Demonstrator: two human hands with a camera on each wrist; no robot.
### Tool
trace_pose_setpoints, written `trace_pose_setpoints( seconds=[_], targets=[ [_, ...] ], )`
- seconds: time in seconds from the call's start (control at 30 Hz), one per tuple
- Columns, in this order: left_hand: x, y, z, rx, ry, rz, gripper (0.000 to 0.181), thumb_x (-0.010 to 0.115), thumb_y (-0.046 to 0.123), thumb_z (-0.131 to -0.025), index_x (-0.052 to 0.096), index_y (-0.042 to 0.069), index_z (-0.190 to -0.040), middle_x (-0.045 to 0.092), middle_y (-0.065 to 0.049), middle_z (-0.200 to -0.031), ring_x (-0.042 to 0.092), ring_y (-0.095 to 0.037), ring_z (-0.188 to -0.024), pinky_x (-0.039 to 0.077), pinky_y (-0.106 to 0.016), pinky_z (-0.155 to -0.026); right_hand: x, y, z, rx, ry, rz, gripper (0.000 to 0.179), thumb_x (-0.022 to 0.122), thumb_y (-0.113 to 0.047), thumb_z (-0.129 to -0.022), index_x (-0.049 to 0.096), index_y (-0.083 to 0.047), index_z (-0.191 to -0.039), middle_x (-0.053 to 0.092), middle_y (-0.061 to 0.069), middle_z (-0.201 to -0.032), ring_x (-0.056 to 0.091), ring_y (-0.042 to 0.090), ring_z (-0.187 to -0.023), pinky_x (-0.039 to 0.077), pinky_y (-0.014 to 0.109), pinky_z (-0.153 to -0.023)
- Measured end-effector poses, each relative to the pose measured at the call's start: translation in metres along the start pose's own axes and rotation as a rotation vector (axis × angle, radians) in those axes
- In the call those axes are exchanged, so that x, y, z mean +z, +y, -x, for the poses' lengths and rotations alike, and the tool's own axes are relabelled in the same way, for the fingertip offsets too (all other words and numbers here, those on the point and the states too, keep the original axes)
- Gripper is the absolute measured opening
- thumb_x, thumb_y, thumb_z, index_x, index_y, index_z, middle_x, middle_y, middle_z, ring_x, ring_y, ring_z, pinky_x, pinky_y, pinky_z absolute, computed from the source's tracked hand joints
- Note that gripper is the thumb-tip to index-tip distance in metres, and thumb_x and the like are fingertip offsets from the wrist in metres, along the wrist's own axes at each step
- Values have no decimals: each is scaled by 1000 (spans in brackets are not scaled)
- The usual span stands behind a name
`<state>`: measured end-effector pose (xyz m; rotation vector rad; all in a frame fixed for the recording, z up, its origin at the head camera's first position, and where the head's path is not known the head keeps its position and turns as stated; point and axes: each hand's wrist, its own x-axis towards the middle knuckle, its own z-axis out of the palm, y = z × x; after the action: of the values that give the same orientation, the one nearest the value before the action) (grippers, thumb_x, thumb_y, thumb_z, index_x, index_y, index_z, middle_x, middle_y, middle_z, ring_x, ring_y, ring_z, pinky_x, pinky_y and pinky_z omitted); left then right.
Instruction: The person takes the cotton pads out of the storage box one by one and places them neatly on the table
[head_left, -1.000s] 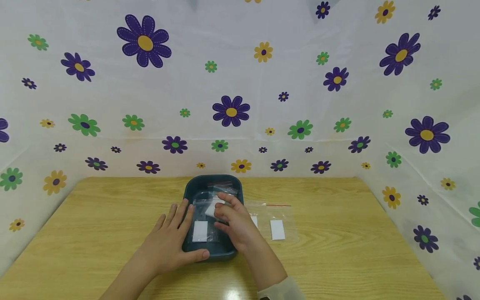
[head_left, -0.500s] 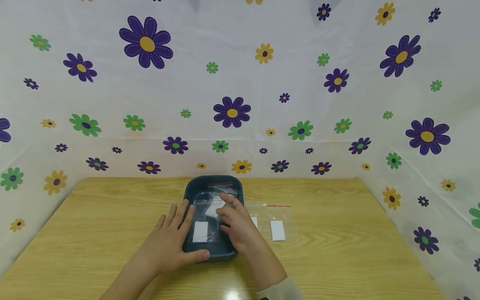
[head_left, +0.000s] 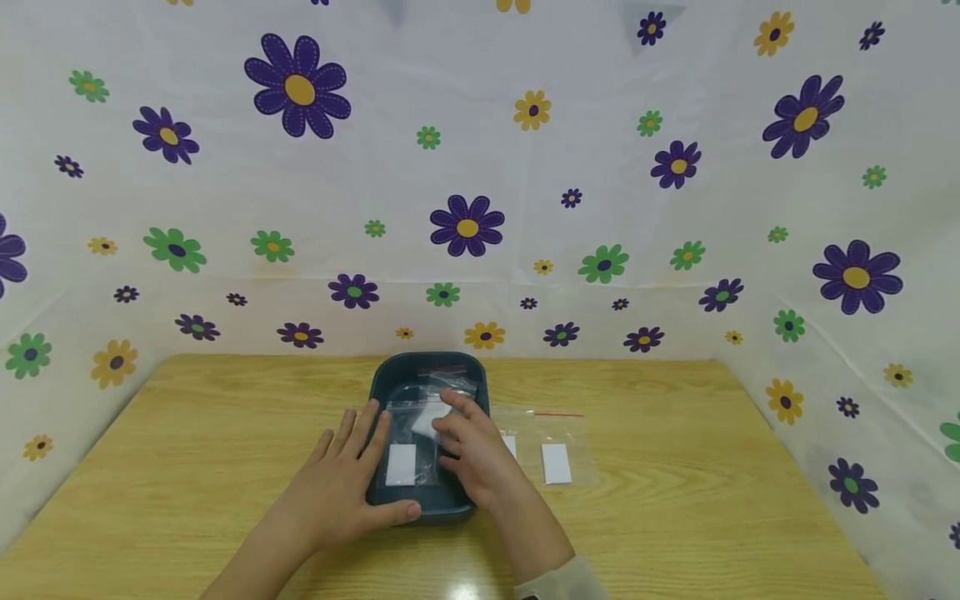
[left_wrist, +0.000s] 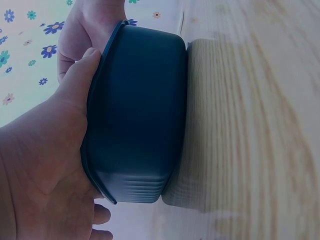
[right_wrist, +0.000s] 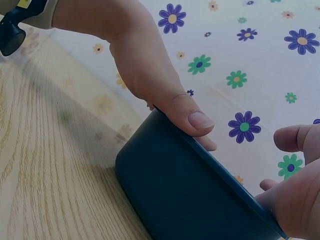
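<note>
A dark teal plastic bin [head_left: 442, 514] stands on the table, holding several clear zip bags. My left hand [head_left: 337, 479] rests on its left side, fingers straight and spread, thumb over the front rim; the left wrist view shows the palm along the bin [left_wrist: 135, 110]. Across the right rim lies my right hand [head_left: 480, 458], its fingers loosely bent and apart above a bag with a white card [head_left: 427, 419], partly hidden by them. A second bagged white card [head_left: 402, 465] lies in the bin's front left. In the right wrist view, the right hand [right_wrist: 297, 195] touches the rim.
Right of the bin, a clear zip bag with a white card [head_left: 556, 462] and red seal strip lies flat on the wood-grain table [head_left: 675, 500]. Another white card [head_left: 510, 445] shows beside it, mostly behind the right hand. A flowered cloth [head_left: 390, 183] hangs behind.
The right hand's fingers have drawn back slightly to the right off the bagged card. The left hand and the bin stay put; the view shifts a little.
</note>
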<state>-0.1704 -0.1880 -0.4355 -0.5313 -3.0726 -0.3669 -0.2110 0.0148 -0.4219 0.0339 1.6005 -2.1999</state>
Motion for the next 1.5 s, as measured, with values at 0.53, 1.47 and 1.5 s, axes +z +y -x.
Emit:
trace_pose_setpoints(
  seconds=[0.53,1.47,1.5],
  targets=[
    [-1,0,-5,17,23,-27,120,48,89,-76,23,5,-159,11,-19,-166,14,-47,-150,23,-69,-113,-3,-1,-5,-59,-76,79,56,60,-17,-93,45,-11,-147,37,19,-151,50,32,-124,46,46,-104],
    [1,-1,0,7,5,-1,120,49,88,-76,24,5,-158,10,-18,-167,13,-48,-150,22,-70,-113,-2,-2,4,-367,50,523,35,65,-20,-96,68,-9,-129,67,3,-130,68,17,-109,57,32,-89],
    [2,-1,-1,6,3,-1,120,48,89,-76,24,5,-158,10,-18,-167,12,-48,-150,22,-70,-113,-4,-4,4,-363,62,497,33,66,-21,-96,69,-10,-127,69,2,-127,68,16,-107,57,31,-88]
  ],
)
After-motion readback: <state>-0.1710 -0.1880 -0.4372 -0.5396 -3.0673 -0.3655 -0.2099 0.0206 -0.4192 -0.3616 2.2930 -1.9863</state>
